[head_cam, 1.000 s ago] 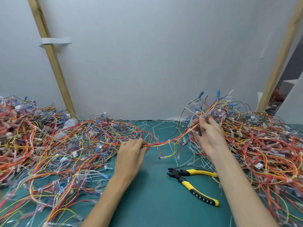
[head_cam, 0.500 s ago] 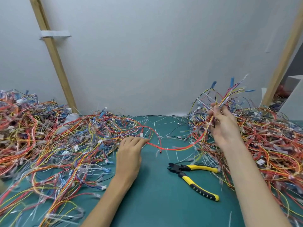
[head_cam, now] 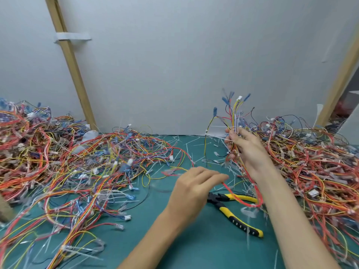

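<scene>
Head view. Has lifted the wire bundle higher than half a second ago, gripped in the right hand above the mat's far edge, right of centre, connector ends up. Has carried the left hand rightward, off the left pile, to the slack red wire looping over the cutters. Judged: bundle freed from that pile, ready for straightening or laying on the right pile. Keeps the right hand clenched round the stems, forearm raised. Holds the left hand half curled, low over the mat; cannot tell whether pinching the wire.
</scene>
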`<state>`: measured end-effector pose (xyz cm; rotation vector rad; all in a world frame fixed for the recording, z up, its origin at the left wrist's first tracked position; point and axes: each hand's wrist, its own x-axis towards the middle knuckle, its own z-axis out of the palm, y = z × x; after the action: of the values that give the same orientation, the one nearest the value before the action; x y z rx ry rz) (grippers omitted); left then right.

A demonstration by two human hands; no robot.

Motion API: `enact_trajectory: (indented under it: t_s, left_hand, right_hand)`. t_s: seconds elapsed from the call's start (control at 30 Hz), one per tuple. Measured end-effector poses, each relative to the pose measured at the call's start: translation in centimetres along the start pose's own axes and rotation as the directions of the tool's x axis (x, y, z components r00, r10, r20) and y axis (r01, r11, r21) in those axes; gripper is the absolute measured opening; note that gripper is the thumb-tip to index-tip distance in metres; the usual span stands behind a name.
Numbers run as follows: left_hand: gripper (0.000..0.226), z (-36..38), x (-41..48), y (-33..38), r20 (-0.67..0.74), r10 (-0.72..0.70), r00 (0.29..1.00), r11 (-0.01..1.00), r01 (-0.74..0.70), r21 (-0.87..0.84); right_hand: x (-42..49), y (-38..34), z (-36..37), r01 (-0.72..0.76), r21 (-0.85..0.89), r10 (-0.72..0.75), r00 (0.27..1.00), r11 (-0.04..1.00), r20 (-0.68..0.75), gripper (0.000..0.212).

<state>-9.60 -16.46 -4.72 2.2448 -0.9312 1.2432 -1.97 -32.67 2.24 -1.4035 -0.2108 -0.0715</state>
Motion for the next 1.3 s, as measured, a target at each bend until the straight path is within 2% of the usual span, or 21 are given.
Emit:
enact_trajectory:
  t_s: [0.1,0.17,0.23,0.33,0.37,0.43,0.57,0.7,0.8,0.93,1.03,1.07,1.1,1.13,1.17,1.23,1.3]
  left_hand:
    - [0.02,0.3,0.0,1.2,0.079,-0.049,0.996,0.998,0.051,-0.024]
    - [0.031,0.0,-0.1,1.2,0.166,-0.146,0.975,0.989,0.149,-0.008]
    - [0.041,-0.4,-0.3,0.5,0.32,-0.313,0.894,0.949,0.309,0.064]
    - [0.045,-0.5,-1.1,-1.4,0.484,-0.533,0.694,0.843,0.484,0.234]
    - [0.046,-0.5,-1.4,-1.8,0.493,-0.566,0.661,0.821,0.507,0.263]
    - [0.045,-0.3,-1.7,-2.1,0.476,-0.589,0.653,0.806,0.519,0.284]
    - [0.028,0.4,-2.3,-2.1,0.46,-0.555,0.693,0.829,0.508,0.236]
    - [0.009,0.7,-2.1,-0.9,0.538,-0.404,0.739,0.876,0.482,-0.004]
    - [0.019,1.3,-1.6,0.6,0.543,-0.249,0.802,0.896,0.403,-0.185]
    - [0.041,1.9,-0.7,2.6,0.533,-0.121,0.838,0.916,0.3,-0.265]
    - [0.057,2.7,-0.5,3.1,0.59,-0.024,0.807,0.981,0.134,-0.143]
    - [0.062,2.9,-0.5,3.1,0.63,-0.025,0.776,0.991,0.104,-0.088]
    - [0.066,3.0,-0.6,2.8,0.674,-0.049,0.737,0.987,0.139,-0.081]
    - [0.069,2.8,-0.6,2.5,0.718,-0.086,0.691,0.957,0.257,-0.133]
    - [0.07,2.4,-0.6,2.0,0.752,-0.116,0.649,0.876,0.423,-0.23]
    - [0.067,1.5,-0.5,0.8,0.789,-0.153,0.595,0.594,0.693,-0.407]
    - [0.059,0.7,-0.4,-0.5,0.767,-0.252,0.59,0.308,0.8,-0.514]
  right_hand:
    - [-0.2,0.0,0.4,-0.001,0.024,0.002,1.0,1.0,-0.022,0.01]
    - [-0.2,-0.1,0.4,-0.004,0.054,0.006,1.0,0.999,-0.026,0.011]
    - [-0.2,-0.3,0.2,-0.009,0.091,0.011,1.0,0.996,-0.026,0.011]
    - [-0.1,-0.7,-0.1,-0.023,0.132,0.026,1.0,0.991,-0.018,0.013]
    - [-0.2,-0.8,-0.3,-0.025,0.136,0.027,1.0,0.99,-0.014,0.014]
    - [-0.2,-1.0,-0.6,-0.021,0.135,0.022,1.0,0.991,-0.004,0.016]
    - [-0.4,-1.6,-1.2,-0.004,0.131,0.001,1.0,0.991,0.022,0.022]
    - [-0.5,-2.1,-1.6,-0.009,0.142,0.0,0.998,0.99,0.058,0.024]
    - [-0.5,-2.2,-1.9,-0.022,0.147,0.006,0.994,0.989,0.105,0.027]
    - [-0.3,-2.1,-2.3,-0.03,0.195,-0.003,0.986,0.98,0.166,0.029]
    - [-0.1,-2.2,-2.8,-0.004,0.244,-0.05,0.975,0.97,0.218,0.034]
    - [-0.1,-2.1,-2.9,0.006,0.257,-0.067,0.971,0.966,0.231,0.036]
    - [0.0,-2.0,-3.0,0.013,0.269,-0.081,0.967,0.963,0.242,0.04]
    - [0.0,-1.8,-3.1,0.016,0.281,-0.089,0.964,0.96,0.251,0.044]
    - [0.0,-1.5,-3.1,0.013,0.292,-0.092,0.962,0.956,0.256,0.047]
    - [-0.1,-1.1,-2.9,-0.002,0.311,-0.081,0.964,0.951,0.254,0.052]
    - [-0.2,-0.7,-2.5,-0.019,0.319,-0.065,0.966,0.948,0.251,0.051]
